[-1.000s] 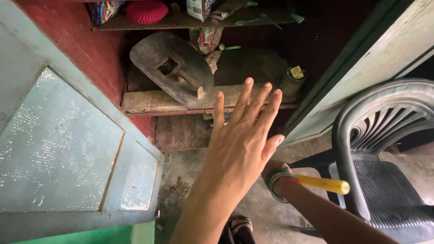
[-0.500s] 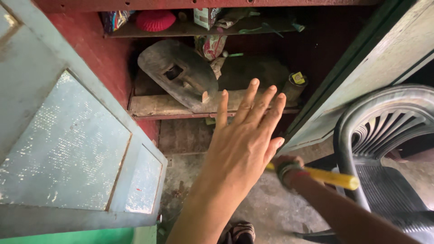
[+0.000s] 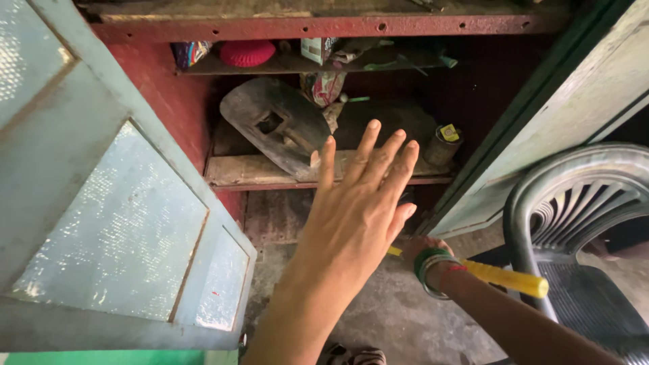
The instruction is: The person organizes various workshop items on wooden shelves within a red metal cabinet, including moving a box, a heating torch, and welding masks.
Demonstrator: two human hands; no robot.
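The left hand (image 3: 355, 216) is held flat and open in the middle of the view, all five fingers stretched toward the cupboard and touching nothing. Below and behind it, the right hand (image 3: 422, 249) is closed around a yellow stick (image 3: 503, 277), which juts out to the right past the wrist, just in front of the chair (image 3: 574, 203); its near end shows under the left palm. Green bangles (image 3: 433, 267) ring the right wrist.

Room is tight. The open blue door (image 3: 115, 203) fills the left side, its lower corner reaching close to the left forearm. A second door (image 3: 541, 135) slants in from the right, and the dark plastic chair stands right beside it. Between the two doors only a narrow strip of concrete floor (image 3: 385, 311) lies free, and both arms occupy it. The shelf (image 3: 270, 172) edge sits just beyond the fingertips.

Counted: two doors, one chair, one stick, two shelves in view. On the lower shelf lean one dark slab (image 3: 280, 125) with a square hole and one small tin (image 3: 443, 142). On the upper one sit a red bowl (image 3: 247, 51), a carton (image 3: 312, 49) and a crumpled bag (image 3: 324, 84).

Compared with half a second ago, the cupboard has slid lower in view, so a top rail now shows. The left hand keeps its flat pose, and the stick now points lower to the right.
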